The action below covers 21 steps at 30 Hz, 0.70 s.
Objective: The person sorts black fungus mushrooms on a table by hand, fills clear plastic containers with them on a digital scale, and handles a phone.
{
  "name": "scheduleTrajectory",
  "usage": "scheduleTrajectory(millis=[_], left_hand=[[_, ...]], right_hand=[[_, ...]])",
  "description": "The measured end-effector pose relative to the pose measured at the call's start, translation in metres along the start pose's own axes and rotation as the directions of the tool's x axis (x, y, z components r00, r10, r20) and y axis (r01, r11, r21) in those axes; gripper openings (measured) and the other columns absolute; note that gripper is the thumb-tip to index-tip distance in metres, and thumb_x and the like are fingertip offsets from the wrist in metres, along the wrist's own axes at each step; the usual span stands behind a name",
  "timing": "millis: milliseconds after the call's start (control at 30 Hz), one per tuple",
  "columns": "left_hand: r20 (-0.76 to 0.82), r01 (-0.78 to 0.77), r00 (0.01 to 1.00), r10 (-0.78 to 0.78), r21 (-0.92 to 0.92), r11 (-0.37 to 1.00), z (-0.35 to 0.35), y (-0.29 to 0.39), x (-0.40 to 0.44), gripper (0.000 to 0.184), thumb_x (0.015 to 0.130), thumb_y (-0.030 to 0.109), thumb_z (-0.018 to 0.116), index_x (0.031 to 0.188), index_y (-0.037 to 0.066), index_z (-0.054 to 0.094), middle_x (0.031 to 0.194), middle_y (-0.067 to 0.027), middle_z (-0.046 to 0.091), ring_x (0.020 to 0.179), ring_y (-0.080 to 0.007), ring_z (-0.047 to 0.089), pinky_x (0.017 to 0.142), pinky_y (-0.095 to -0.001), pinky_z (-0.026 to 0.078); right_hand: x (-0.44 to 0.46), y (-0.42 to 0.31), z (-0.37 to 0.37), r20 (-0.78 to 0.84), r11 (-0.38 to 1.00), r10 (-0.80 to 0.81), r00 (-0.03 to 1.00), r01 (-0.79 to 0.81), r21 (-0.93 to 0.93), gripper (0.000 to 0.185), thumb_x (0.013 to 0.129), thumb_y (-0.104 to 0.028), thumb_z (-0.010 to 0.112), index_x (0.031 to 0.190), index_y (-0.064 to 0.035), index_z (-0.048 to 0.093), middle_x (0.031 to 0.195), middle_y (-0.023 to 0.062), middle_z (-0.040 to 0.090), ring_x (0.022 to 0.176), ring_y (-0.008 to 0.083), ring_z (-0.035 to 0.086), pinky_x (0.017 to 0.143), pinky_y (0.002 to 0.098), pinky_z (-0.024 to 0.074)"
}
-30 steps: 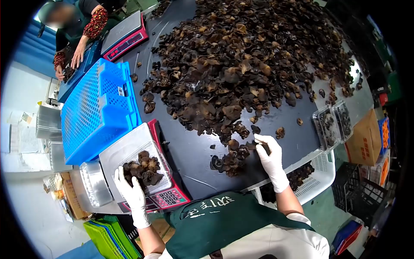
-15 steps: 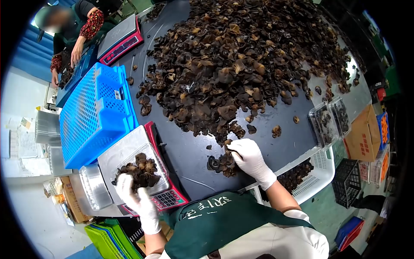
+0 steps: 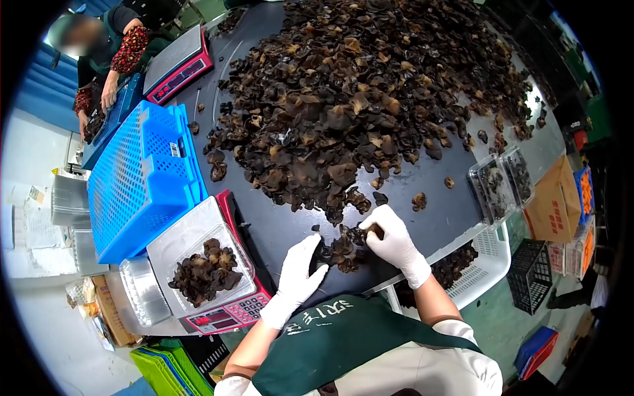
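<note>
White gloves cover both hands. My left hand (image 3: 302, 269) is beside the left edge of a small cluster of dark wood-ear fungus (image 3: 345, 252), thumb and fingers apart. At the cluster's right side, my right hand (image 3: 391, 239) has its fingers curled together on a dark piece. Behind them rises a big heap of fungus (image 3: 330, 125). To the left, a clear tray holding a clump of fungus (image 3: 206, 272) rests on a red-edged scale (image 3: 224, 315).
A blue crate (image 3: 142, 185) and stacked clear trays (image 3: 144, 290) are at the left. Filled clear boxes (image 3: 500, 187) sit at the right table edge, above a white basket (image 3: 489, 261). A co-worker's hand (image 3: 109, 94) is at the upper left, near a second scale (image 3: 178, 69).
My left hand has left the clump on the scale and moved right to the small cluster. My right hand moved left onto the cluster, its fingers closing.
</note>
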<state>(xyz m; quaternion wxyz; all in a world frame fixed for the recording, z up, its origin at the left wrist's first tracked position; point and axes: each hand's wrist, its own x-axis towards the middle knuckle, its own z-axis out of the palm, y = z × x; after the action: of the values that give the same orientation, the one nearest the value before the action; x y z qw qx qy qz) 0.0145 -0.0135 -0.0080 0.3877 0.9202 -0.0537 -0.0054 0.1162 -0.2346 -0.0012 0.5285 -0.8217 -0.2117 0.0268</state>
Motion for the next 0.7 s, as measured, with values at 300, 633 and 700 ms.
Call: scheduleTrajectory(millis=[300,633,700], left_hand=[[0.000,-0.035,0.999,0.035,0.027,0.999,0.018,-0.013,-0.001,0.066,0.072,0.011,0.068,0.134,0.003,0.045,0.121,-0.0165,0.055,0.108,-0.0340,0.052,0.096,-0.0415,0.041],[-0.015,-0.017,1.000,0.016,-0.017,1.000,0.016,-0.017,-0.004,0.063,0.072,0.011,0.069,0.131,0.007,0.049,0.119,-0.0155,0.056,0.109,-0.0335,0.052,0.095,-0.0408,0.042],[0.007,-0.032,0.999,0.032,-0.003,0.999,0.013,-0.010,-0.002,0.064,0.071,0.013,0.070,0.132,0.008,0.049,0.122,-0.0154,0.055,0.110,-0.0337,0.051,0.096,-0.0407,0.042]], right_hand=[[-0.022,-0.002,0.061,0.351,0.892,-0.026,0.936,0.180,-0.415,0.029,0.075,-0.006,0.058,0.104,-0.0069,0.063,0.089,0.0106,0.056,0.078,0.0268,0.060,0.069,0.0348,0.0512],[-0.003,0.007,-0.063,0.587,0.910,0.002,0.810,-0.244,0.334,0.026,0.076,-0.008,0.068,0.101,-0.0019,0.067,0.090,0.0089,0.066,0.086,0.0166,0.062,0.075,0.0306,0.0489],[-0.007,0.009,-0.096,0.837,0.922,-0.047,0.546,-0.298,0.246,0.025,0.077,-0.017,0.071,0.097,-0.0008,0.069,0.092,0.0102,0.068,0.086,0.0216,0.062,0.078,0.0338,0.0474]])
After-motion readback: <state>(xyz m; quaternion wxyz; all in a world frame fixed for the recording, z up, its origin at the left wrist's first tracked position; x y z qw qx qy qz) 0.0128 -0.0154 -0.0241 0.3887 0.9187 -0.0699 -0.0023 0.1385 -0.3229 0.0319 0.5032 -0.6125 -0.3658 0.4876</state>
